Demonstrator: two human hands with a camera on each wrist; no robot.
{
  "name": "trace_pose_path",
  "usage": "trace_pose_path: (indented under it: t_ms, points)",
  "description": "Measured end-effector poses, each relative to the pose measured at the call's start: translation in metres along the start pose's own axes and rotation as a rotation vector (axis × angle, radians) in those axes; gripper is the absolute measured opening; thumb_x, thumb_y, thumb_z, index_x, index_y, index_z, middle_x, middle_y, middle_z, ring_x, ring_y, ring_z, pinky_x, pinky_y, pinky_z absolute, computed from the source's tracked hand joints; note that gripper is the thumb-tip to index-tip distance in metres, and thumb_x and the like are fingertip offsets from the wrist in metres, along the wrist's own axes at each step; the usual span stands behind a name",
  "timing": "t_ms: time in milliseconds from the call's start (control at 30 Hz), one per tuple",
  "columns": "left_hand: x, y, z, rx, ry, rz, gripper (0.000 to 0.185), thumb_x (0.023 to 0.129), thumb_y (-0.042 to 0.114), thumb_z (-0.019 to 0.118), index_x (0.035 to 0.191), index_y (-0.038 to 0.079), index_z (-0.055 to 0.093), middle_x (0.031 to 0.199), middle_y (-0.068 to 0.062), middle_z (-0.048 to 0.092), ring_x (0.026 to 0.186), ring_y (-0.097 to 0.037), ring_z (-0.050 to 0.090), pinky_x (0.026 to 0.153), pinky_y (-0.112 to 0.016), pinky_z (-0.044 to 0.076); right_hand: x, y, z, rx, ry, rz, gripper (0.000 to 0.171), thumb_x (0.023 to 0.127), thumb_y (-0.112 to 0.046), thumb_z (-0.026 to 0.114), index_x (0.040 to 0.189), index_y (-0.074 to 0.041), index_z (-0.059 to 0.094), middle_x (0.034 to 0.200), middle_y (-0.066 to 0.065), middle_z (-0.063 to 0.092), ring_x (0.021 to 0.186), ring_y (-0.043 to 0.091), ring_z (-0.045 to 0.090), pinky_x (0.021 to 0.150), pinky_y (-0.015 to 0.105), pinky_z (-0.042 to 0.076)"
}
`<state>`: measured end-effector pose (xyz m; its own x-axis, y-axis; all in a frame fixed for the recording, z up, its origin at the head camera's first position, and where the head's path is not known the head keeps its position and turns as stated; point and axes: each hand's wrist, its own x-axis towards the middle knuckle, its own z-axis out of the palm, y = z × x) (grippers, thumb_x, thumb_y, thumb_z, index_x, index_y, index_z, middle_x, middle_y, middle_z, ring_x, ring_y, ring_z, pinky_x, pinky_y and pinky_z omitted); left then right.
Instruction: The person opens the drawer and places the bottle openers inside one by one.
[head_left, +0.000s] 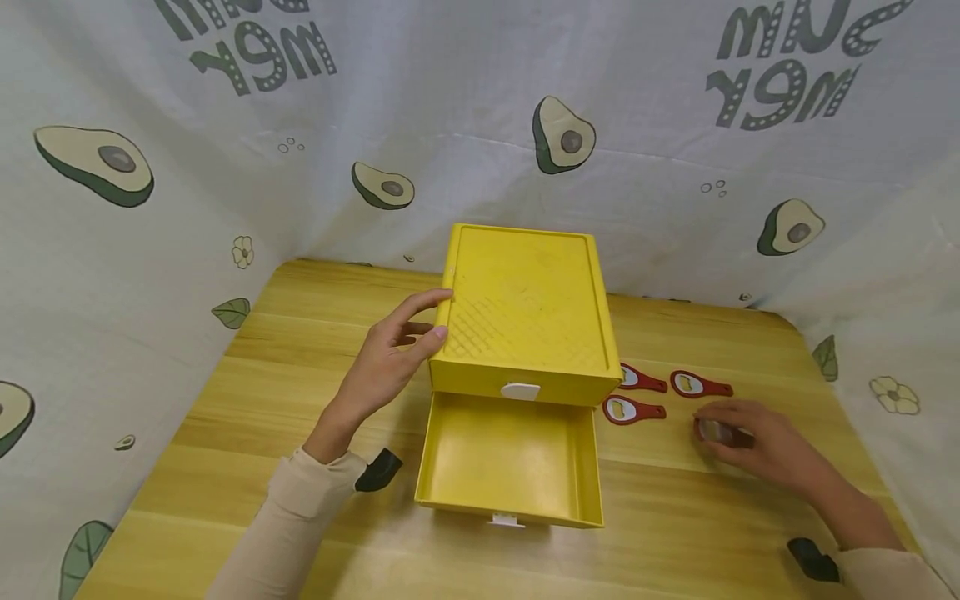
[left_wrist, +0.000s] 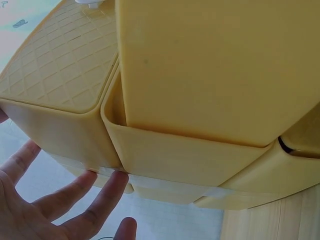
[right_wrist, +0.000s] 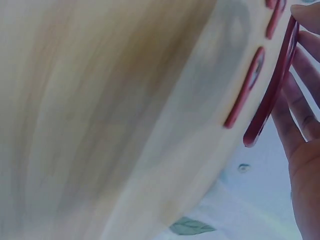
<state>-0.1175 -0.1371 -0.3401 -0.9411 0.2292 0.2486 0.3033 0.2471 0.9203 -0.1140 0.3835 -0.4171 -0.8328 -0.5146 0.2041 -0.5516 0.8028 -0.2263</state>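
Left hand (head_left: 390,354) rests against the left side of the yellow drawer box (head_left: 525,312), fingers straight and lightly spread, thumb near the front top corner; the left wrist view shows the fingertips (left_wrist: 107,187) touching the box's lower edge. Its open drawer (head_left: 510,462) is pulled out toward the person, and the inside shows only bare yellow floor and walls, with a small white handle at the front lip. A second white handle (head_left: 520,391) sits on the closed compartment above it; what that one holds cannot be seen.

Right hand (head_left: 750,442) lies on the wooden tabletop (head_left: 300,333) to the right of the drawer, fingers curled over a red bottle opener (head_left: 712,431) and pinching it; in the right wrist view the red opener (right_wrist: 272,85) lies along the fingers. Three more red openers lie flat on the tabletop between that hand and the box: one (head_left: 632,409) just beside the drawer's right wall, one (head_left: 641,379) partly tucked against the box, and one (head_left: 699,384) further right. An avocado-print cloth (head_left: 480,125) hangs around the tabletop
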Motion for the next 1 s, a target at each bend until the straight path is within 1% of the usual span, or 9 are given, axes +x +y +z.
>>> trace_pose_path:
  t_ms: [67, 267, 433, 500, 600, 700, 800, 1000]
  points:
    - [0.000, 0.000, 0.000, 0.000, -0.001, 0.001, 0.043, 0.102, 0.025, 0.059, 0.144, 0.029, 0.053, 0.151, 0.007, 0.048, 0.115, -0.025, 0.064, 0.097, -0.052, 0.049, 0.002, -0.006, -0.002, 0.004, 0.005, -0.007, 0.046, 0.066, -0.011, 0.091, 0.110, -0.013, 0.075, 0.108, 0.007, 0.069, 0.089, 0.008, 0.057, 0.061, 0.022, 0.050]
    - [-0.001, 0.000, -0.001, -0.001, -0.001, 0.002, 0.042, 0.102, 0.026, 0.058, 0.144, 0.030, 0.053, 0.150, 0.008, 0.048, 0.115, -0.024, 0.064, 0.098, -0.053, 0.047, 0.010, -0.024, -0.006, 0.033, 0.002, 0.005, 0.046, 0.069, -0.010, 0.090, 0.112, -0.011, 0.074, 0.108, 0.006, 0.068, 0.082, 0.007, 0.053, 0.060, 0.023, 0.049]
    - [0.000, -0.001, 0.000, -0.003, -0.001, 0.001, 0.043, 0.102, 0.028, 0.059, 0.144, 0.031, 0.052, 0.151, 0.009, 0.047, 0.116, -0.024, 0.064, 0.097, -0.051, 0.048, 0.015, -0.035, -0.010, 0.057, 0.019, -0.007, 0.046, 0.069, -0.009, 0.090, 0.111, -0.011, 0.074, 0.109, 0.007, 0.068, 0.082, 0.006, 0.054, 0.061, 0.023, 0.050]
    - [0.000, -0.001, 0.000, -0.002, -0.001, 0.000, 0.043, 0.102, 0.029, 0.059, 0.144, 0.032, 0.052, 0.151, 0.009, 0.048, 0.116, -0.023, 0.064, 0.097, -0.051, 0.048, 0.017, -0.040, -0.012, 0.075, 0.035, -0.024, 0.046, 0.068, -0.006, 0.090, 0.111, -0.010, 0.074, 0.111, 0.007, 0.068, 0.085, 0.006, 0.057, 0.060, 0.020, 0.051]
    - [0.000, -0.002, 0.000, -0.001, -0.002, 0.002, 0.043, 0.102, 0.030, 0.059, 0.144, 0.031, 0.052, 0.151, 0.009, 0.047, 0.116, -0.024, 0.064, 0.099, -0.052, 0.047, 0.021, -0.051, -0.014, 0.092, 0.060, -0.062, 0.048, 0.066, -0.002, 0.090, 0.110, -0.009, 0.074, 0.111, 0.007, 0.067, 0.087, 0.005, 0.058, 0.061, 0.014, 0.052]
    - [0.000, -0.002, -0.001, -0.003, 0.000, 0.002, 0.042, 0.102, 0.030, 0.059, 0.144, 0.031, 0.053, 0.151, 0.009, 0.047, 0.116, -0.024, 0.064, 0.100, -0.053, 0.046, 0.026, -0.063, -0.018, 0.111, 0.080, -0.083, 0.048, 0.063, 0.000, 0.090, 0.108, -0.010, 0.074, 0.109, 0.005, 0.066, 0.083, 0.002, 0.056, 0.063, 0.008, 0.050]
    - [0.000, -0.001, -0.001, -0.006, 0.001, 0.000, 0.042, 0.102, 0.029, 0.059, 0.143, 0.032, 0.053, 0.150, 0.011, 0.048, 0.115, -0.022, 0.064, 0.100, -0.053, 0.046, 0.031, -0.077, -0.022, 0.130, 0.091, -0.091, 0.049, 0.063, 0.001, 0.090, 0.107, -0.012, 0.074, 0.105, 0.001, 0.065, 0.078, 0.000, 0.052, 0.063, 0.007, 0.049]
    - [0.000, 0.000, 0.000, -0.011, -0.003, -0.007, 0.042, 0.102, 0.028, 0.059, 0.143, 0.032, 0.053, 0.150, 0.011, 0.048, 0.114, -0.022, 0.064, 0.100, -0.053, 0.046, 0.039, -0.100, -0.029, 0.145, 0.107, -0.114, 0.050, 0.062, 0.001, 0.090, 0.107, -0.014, 0.074, 0.103, -0.002, 0.065, 0.074, -0.002, 0.052, 0.063, 0.007, 0.050]
